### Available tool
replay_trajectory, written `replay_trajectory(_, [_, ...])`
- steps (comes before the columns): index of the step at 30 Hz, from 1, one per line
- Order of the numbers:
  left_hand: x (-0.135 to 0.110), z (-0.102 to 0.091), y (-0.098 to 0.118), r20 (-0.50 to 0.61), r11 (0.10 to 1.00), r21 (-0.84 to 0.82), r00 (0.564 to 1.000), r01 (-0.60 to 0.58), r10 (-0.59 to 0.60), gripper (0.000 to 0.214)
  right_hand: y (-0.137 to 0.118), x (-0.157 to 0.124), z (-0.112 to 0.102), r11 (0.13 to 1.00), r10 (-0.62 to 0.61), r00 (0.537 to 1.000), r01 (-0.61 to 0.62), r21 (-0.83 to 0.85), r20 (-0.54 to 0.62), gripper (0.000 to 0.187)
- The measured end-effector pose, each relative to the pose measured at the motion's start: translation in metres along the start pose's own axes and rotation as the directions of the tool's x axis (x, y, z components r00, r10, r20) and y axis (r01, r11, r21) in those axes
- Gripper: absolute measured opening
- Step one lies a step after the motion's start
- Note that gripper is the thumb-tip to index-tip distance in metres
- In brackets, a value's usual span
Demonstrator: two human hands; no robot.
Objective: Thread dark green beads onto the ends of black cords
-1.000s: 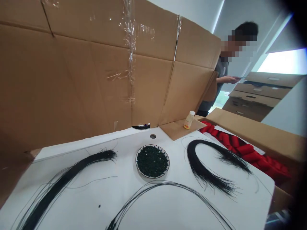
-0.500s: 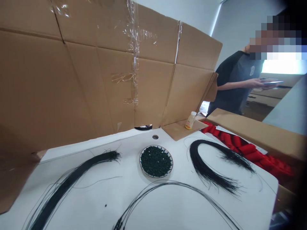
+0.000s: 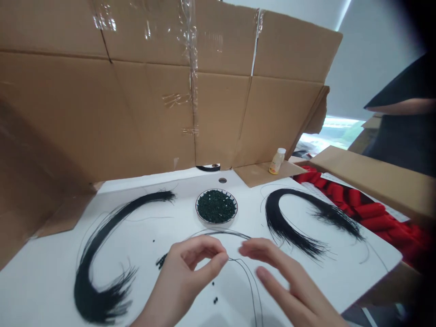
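Note:
My left hand (image 3: 194, 268) pinches thin dark strands (image 3: 251, 281) between thumb and index finger; they arc off to the right and down. Just to its right, my right hand (image 3: 289, 281) is open, thumb and fingers apart, with nothing visible in it. More long strands (image 3: 218, 233) curve over the table behind both hands. Beyond them stands a white dish (image 3: 196, 213) with a dark rim, full of small dark green bead-like pieces (image 3: 216, 206). A small cluster of dark pieces (image 3: 161, 261) lies by my left wrist, and a few loose ones (image 3: 215, 300) lie between the hands.
Curved bundles of dark strands lie at left (image 3: 83, 277) and right (image 3: 272, 211). A tall cardboard screen (image 3: 153, 113) closes off the back. A small bottle (image 3: 277, 161) stands on a cardboard flap. At right, a box holds red rolls (image 3: 371, 210); a person's dark clothing (image 3: 402, 141) shows behind.
Both my hands have come into view from below, the left now pinching strands. The view has shifted, showing more of the left bundle. The person at right is now mostly out of frame.

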State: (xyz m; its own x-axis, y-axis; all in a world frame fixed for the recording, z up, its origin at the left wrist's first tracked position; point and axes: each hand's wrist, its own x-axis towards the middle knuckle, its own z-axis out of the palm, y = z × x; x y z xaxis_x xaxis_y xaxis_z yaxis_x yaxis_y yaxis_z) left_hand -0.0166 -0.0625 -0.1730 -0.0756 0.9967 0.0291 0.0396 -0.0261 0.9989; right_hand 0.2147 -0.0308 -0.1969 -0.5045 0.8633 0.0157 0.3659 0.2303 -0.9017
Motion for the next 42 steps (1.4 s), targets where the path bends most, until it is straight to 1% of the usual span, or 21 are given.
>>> replay_trajectory(1, [-0.009,0.006,0.0,-0.018,1.0,0.022,1.0,-0.013,0.013,0.012,-0.004,0.007,0.004,0.996,-0.029,0.996,0.022,0.087,0.087,0.033])
replay_trajectory(3, [-0.026,0.019,-0.001,-0.074,0.997,0.066,0.996,-0.04,0.045,0.014,-0.008,0.015,0.01,0.957,-0.105,0.969,0.036,0.288,0.226,0.034])
replay_trajectory(5, [-0.042,0.032,-0.006,-0.153,0.994,0.093,0.985,-0.062,0.076,0.015,-0.008,0.014,0.013,0.907,-0.139,0.952,0.013,0.42,0.271,0.039])
replay_trajectory(6, [-0.05,0.038,-0.009,-0.185,0.992,0.103,0.979,-0.069,0.088,0.014,-0.006,0.01,0.013,0.894,-0.14,0.95,0.0,0.447,0.279,0.04])
replay_trajectory(8, [-0.065,0.051,-0.016,-0.223,0.99,0.122,0.969,-0.078,0.103,0.011,0.0,-0.002,0.01,0.899,-0.129,0.948,-0.012,0.438,0.291,0.038])
replay_trajectory(11, [-0.086,0.07,-0.026,-0.254,0.982,0.151,0.955,-0.117,0.153,0.009,0.007,-0.024,0.005,0.916,-0.162,0.94,0.03,0.401,0.301,0.032])
replay_trajectory(14, [-0.103,0.087,-0.028,-0.291,0.978,0.152,0.94,-0.14,0.18,0.009,0.011,-0.047,0.003,0.917,-0.211,0.946,0.104,0.386,0.245,0.025])
replay_trajectory(16, [-0.11,0.094,-0.027,-0.286,0.984,0.125,0.945,-0.127,0.158,0.008,0.012,-0.059,0.003,0.916,-0.235,0.954,0.153,0.371,0.185,0.023])
replay_trajectory(18, [-0.114,0.098,-0.026,-0.253,0.992,0.088,0.961,-0.092,0.112,0.005,0.014,-0.066,0.002,0.915,-0.249,0.96,0.189,0.357,0.131,0.023])
replay_trajectory(20, [-0.113,0.099,-0.026,-0.224,0.996,0.07,0.972,-0.057,0.072,0.006,0.017,-0.068,0.0,0.911,-0.242,0.966,0.193,0.365,0.094,0.025])
replay_trajectory(22, [-0.11,0.098,-0.028,-0.221,0.996,0.076,0.973,-0.049,0.065,0.008,0.021,-0.066,-0.001,0.902,-0.21,0.973,0.155,0.403,0.096,0.029])
replay_trajectory(25, [-0.104,0.098,-0.033,-0.22,0.993,0.088,0.971,-0.075,0.092,0.008,0.028,-0.062,-0.001,0.886,-0.162,0.98,0.092,0.454,0.118,0.034])
replay_trajectory(27, [-0.102,0.097,-0.035,-0.206,0.994,0.085,0.975,-0.069,0.086,0.007,0.031,-0.061,-0.001,0.885,-0.16,0.982,0.096,0.456,0.103,0.033])
replay_trajectory(31, [-0.103,0.095,-0.035,-0.235,0.997,0.081,0.972,-0.003,0.022,0.011,0.033,-0.061,-0.002,0.896,-0.18,0.981,0.134,0.424,0.069,0.031])
replay_trajectory(33, [-0.103,0.094,-0.034,-0.232,0.991,0.131,0.972,-0.012,0.042,0.016,0.032,-0.061,-0.004,0.905,-0.198,0.977,0.151,0.397,0.079,0.03])
replay_trajectory(35, [-0.104,0.095,-0.033,-0.22,0.982,0.181,0.972,-0.043,0.083,0.023,0.03,-0.06,-0.004,0.915,-0.212,0.972,0.161,0.369,0.102,0.025])
replay_trajectory(37, [-0.104,0.095,-0.032,-0.213,0.976,0.205,0.97,-0.074,0.118,0.022,0.029,-0.06,-0.004,0.924,-0.219,0.968,0.164,0.345,0.124,0.021])
replay_trajectory(39, [-0.105,0.095,-0.032,-0.213,0.968,0.229,0.965,-0.1,0.15,0.02,0.028,-0.059,-0.002,0.928,-0.225,0.967,0.176,0.328,0.12,0.02])
replay_trajectory(42, [-0.107,0.095,-0.031,-0.219,0.955,0.262,0.955,-0.141,0.201,0.019,0.028,-0.058,0.001,0.914,-0.226,0.967,0.169,0.368,0.117,0.022])
